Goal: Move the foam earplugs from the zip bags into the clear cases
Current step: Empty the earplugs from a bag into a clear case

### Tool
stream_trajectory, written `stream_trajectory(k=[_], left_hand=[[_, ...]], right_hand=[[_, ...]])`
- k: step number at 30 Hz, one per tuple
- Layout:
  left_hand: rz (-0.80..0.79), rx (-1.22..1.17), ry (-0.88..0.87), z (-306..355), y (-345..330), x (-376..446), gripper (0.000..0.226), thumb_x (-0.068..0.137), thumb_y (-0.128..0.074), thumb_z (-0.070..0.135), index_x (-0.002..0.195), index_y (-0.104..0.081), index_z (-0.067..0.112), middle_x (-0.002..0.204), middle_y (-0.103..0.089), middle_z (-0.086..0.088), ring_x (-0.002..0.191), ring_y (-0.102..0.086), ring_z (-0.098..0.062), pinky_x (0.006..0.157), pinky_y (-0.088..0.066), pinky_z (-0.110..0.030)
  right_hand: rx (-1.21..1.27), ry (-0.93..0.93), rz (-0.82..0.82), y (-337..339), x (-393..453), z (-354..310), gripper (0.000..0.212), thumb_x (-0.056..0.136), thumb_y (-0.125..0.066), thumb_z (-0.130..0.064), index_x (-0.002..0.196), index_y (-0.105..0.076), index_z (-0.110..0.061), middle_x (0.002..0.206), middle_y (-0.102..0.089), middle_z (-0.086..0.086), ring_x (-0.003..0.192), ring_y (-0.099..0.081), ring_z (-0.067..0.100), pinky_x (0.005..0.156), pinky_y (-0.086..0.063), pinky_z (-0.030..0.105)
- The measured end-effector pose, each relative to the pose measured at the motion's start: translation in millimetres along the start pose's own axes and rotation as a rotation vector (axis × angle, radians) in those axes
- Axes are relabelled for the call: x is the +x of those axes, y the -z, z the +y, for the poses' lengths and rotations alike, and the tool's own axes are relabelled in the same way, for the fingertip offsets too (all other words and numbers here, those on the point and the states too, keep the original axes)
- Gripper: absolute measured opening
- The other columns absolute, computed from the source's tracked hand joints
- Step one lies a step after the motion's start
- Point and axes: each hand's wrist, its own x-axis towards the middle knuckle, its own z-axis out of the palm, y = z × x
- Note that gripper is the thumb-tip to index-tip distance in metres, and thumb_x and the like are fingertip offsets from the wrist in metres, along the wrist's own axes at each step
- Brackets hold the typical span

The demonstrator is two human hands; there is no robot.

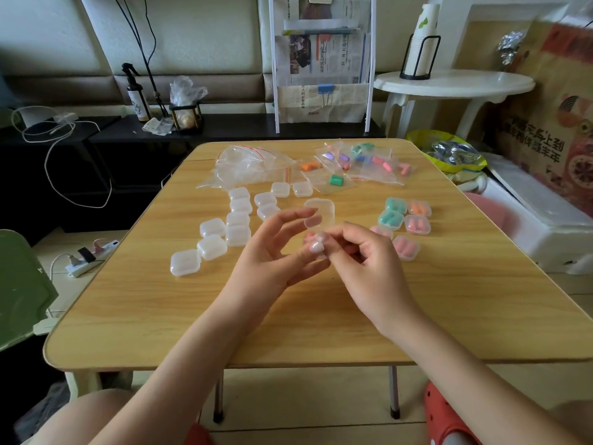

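Note:
Over the middle of the wooden table (321,316) my left hand (276,255) holds an open clear case (317,216), its lid standing up. Pink foam earplugs (314,244) lie in its lower half. My right hand (362,255) pinches at those earplugs with its fingertips. Several shut empty cases (224,232) lie to the left. To the right sit several filled cases (404,220) holding teal, orange and pink plugs. Zip bags with coloured earplugs (362,162) lie at the far right. Empty zip bags (247,167) are piled at the far left.
A yellow bowl with foil packets (449,152) stands just off the table's far right corner, above a white foam box (539,220). A white power strip (86,258) lies on the floor to the left. A newspaper rack (321,59) stands behind the table.

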Motion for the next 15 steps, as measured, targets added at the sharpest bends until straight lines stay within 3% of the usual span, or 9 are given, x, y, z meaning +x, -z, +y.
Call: stream_trajectory(k=[3,6,9,12,15], left_hand=[[0.026,-0.045,0.031,-1.0,0.1,0.3,0.024,0.092,-0.050,0.011,0.114,-0.058,0.010,0.109,-0.069,-0.003,0.089,-0.068,-0.017,0.075,-0.055,-0.025],[0.058,-0.094,0.037,-1.1,1.6,1.3,0.019,0.093,-0.049,0.005,0.110,-0.057,0.007,0.113,-0.069,-0.006,0.087,-0.069,-0.018,0.075,-0.055,-0.024],[0.080,-0.079,0.038,-1.8,1.7,3.6,0.022,0.092,-0.052,0.003,0.113,-0.057,0.007,0.116,-0.068,-0.007,0.096,-0.069,-0.020,0.079,-0.055,-0.026],[0.133,-0.027,0.048,-4.7,1.8,5.1,0.023,0.092,-0.053,0.001,0.114,-0.059,0.006,0.119,-0.066,-0.006,0.097,-0.069,-0.020,0.079,-0.056,-0.027],[0.188,0.003,0.052,-6.3,2.7,5.6,0.022,0.094,-0.051,0.000,0.113,-0.058,0.006,0.118,-0.066,-0.006,0.093,-0.070,-0.019,0.077,-0.056,-0.027]], right_hand=[[0.050,-0.016,-0.029,-1.7,-2.0,-1.7,0.020,0.097,-0.052,-0.012,0.099,-0.071,-0.006,0.080,-0.072,-0.007,0.082,-0.067,0.003,0.076,-0.051,0.019],[0.128,-0.075,-0.036,-1.1,-0.1,0.3,0.036,0.093,-0.035,-0.010,0.096,-0.071,-0.005,0.063,-0.057,-0.019,0.063,-0.049,-0.001,0.061,-0.036,0.010],[0.260,-0.135,0.021,0.4,1.5,1.6,0.044,0.085,-0.031,-0.004,0.100,-0.071,-0.015,0.072,-0.049,-0.010,0.064,-0.038,0.006,0.056,-0.032,0.017],[0.299,-0.137,0.058,0.5,2.6,2.6,0.045,0.094,-0.033,0.010,0.111,-0.067,-0.015,0.083,-0.055,-0.002,0.076,-0.052,0.009,0.065,-0.043,0.019],[0.337,-0.100,0.092,-0.2,2.6,2.6,0.029,0.098,-0.041,0.004,0.117,-0.057,-0.011,0.092,-0.065,0.005,0.086,-0.066,0.018,0.076,-0.052,0.024]])
